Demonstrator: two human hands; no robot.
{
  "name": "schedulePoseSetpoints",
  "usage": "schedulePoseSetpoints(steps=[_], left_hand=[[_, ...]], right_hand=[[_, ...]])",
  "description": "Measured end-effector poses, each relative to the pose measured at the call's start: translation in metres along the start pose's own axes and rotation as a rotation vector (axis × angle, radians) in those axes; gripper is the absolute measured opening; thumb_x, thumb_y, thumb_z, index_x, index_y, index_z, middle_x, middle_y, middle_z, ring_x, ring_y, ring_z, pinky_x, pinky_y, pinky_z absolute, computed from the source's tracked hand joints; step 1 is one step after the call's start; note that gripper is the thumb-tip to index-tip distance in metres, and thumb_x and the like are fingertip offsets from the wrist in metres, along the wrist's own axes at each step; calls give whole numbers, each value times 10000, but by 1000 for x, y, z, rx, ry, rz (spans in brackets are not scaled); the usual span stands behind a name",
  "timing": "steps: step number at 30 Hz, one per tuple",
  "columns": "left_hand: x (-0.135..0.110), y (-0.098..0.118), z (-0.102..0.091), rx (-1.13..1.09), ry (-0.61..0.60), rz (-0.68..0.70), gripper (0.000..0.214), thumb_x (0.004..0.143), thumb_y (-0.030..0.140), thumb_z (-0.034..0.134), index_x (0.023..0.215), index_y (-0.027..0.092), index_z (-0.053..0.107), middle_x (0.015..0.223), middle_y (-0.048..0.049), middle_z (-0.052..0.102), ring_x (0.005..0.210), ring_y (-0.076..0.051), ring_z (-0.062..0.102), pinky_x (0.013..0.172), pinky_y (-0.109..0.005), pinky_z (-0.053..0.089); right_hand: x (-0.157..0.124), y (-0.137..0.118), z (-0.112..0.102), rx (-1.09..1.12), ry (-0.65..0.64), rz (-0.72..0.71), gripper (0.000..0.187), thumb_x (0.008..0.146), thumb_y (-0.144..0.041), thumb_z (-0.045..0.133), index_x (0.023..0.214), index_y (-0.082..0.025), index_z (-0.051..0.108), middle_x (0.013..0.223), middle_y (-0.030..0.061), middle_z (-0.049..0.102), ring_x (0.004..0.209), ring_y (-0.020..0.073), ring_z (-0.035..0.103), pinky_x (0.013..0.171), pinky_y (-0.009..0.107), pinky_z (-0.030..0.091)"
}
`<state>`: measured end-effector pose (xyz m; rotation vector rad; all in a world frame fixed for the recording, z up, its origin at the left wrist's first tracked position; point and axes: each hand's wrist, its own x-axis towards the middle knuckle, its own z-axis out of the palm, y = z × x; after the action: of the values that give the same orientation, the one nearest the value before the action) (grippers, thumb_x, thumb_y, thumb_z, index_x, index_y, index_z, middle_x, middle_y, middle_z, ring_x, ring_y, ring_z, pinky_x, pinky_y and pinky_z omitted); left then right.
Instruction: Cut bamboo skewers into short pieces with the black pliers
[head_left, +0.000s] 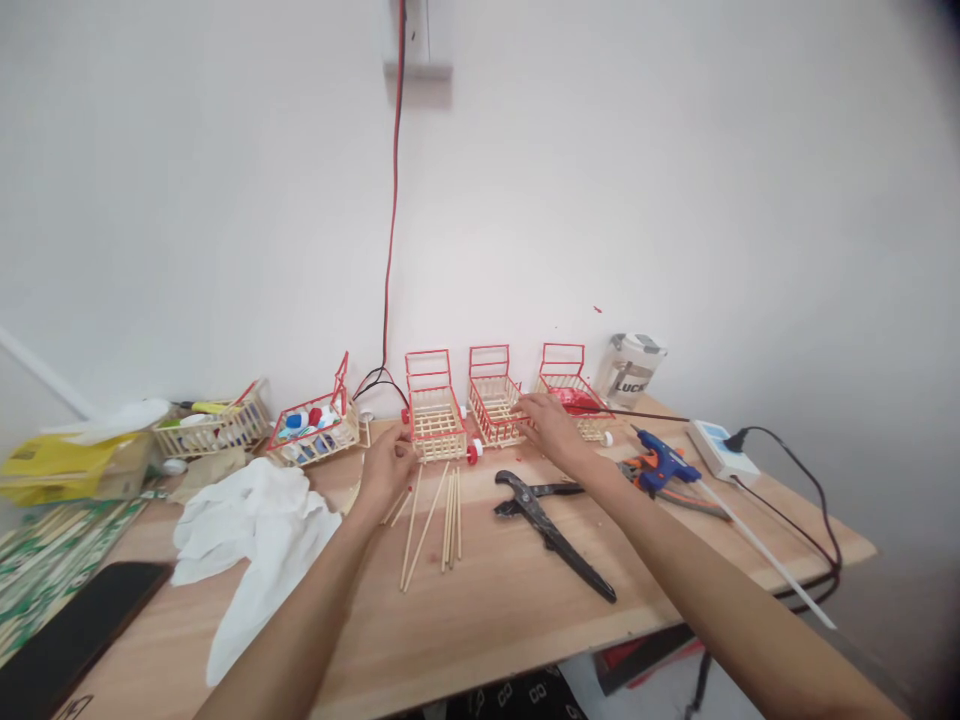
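Three small stick carts with red rims and handles stand in a row: a left cart (437, 425) with red and white wheels, a middle cart (491, 405) and a right cart (559, 378) with a red thing inside. My left hand (388, 465) is beside the left cart's near left corner, its fingers curled together; what lies in them is hidden. Over the middle cart's right side reaches my right hand (551, 425), fingers stretched and thumb apart; I cannot tell whether they touch it. Loose wooden sticks (452, 520) lie in front of the left cart.
Black cutting pliers (555, 535) and a blue glue gun (661, 462) lie to the right, near a power strip (721, 450). A clear tub (634, 370) stands by the wall. Leftward are a filled cart (315, 428), a basket (214, 428), a white cloth (251, 530) and a phone (82, 635).
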<state>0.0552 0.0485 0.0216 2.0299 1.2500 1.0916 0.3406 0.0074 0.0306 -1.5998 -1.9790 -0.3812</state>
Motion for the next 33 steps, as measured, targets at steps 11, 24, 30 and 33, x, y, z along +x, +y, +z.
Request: schedulePoseSetpoints(steps=[11, 24, 30, 33], left_hand=[[-8, 67, -35, -141, -102, 102, 222, 737, 295, 575, 926, 179, 561, 684, 4, 649, 638, -166, 635, 628, -263, 462], [33, 116, 65, -43, 17, 197, 132, 714, 169, 595, 844, 181, 574, 895, -24, 643, 686, -142, 598, 683, -272, 449], [34, 112, 82, -3, 67, 212, 136, 709, 141, 595, 834, 177, 557, 875, -26, 612, 731, -155, 583, 710, -279, 446], [35, 110, 81, 4, 90, 235, 134, 720, 155, 590, 848, 182, 562, 906, -28, 617, 749, -160, 584, 724, -284, 445]], right_hand=[[-15, 2, -32, 128, 161, 42, 220, 840, -203, 518, 1038, -161, 604, 1118, 122, 579, 1091, 247, 489, 957, 418, 368], [-30, 17, -65, 164, 199, 98, 304, 819, -129, 457, 1089, -180, 587, 1118, 114, 593, 1048, 245, 520, 914, 403, 400], [-32, 21, -56, 172, 195, 105, 312, 805, -123, 466, 1100, -161, 562, 1116, 117, 589, 1061, 240, 504, 929, 386, 388], [-32, 19, -49, 185, 187, 95, 317, 808, -126, 461, 1113, -148, 545, 1106, 130, 586, 1056, 246, 506, 922, 390, 390]])
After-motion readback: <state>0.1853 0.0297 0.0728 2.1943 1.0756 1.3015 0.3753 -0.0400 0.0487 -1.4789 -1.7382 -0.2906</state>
